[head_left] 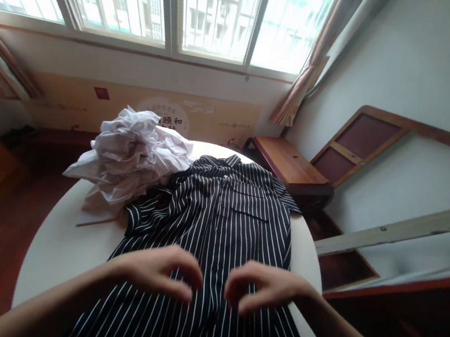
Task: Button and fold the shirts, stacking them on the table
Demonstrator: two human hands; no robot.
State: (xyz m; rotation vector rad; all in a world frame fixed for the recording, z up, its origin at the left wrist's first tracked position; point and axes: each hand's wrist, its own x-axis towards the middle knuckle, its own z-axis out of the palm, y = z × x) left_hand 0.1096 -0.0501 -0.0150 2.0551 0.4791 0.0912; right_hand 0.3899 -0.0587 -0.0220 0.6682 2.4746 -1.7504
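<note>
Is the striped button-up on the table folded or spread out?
Spread out: the striped button-up lies front up on the round table, collar at the far end, short sleeves out to either side.

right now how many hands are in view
2. The left hand is left of the buttoned middle of the striped garment, and the right hand is right of it, both curled and apart. No other hand shows.
</note>
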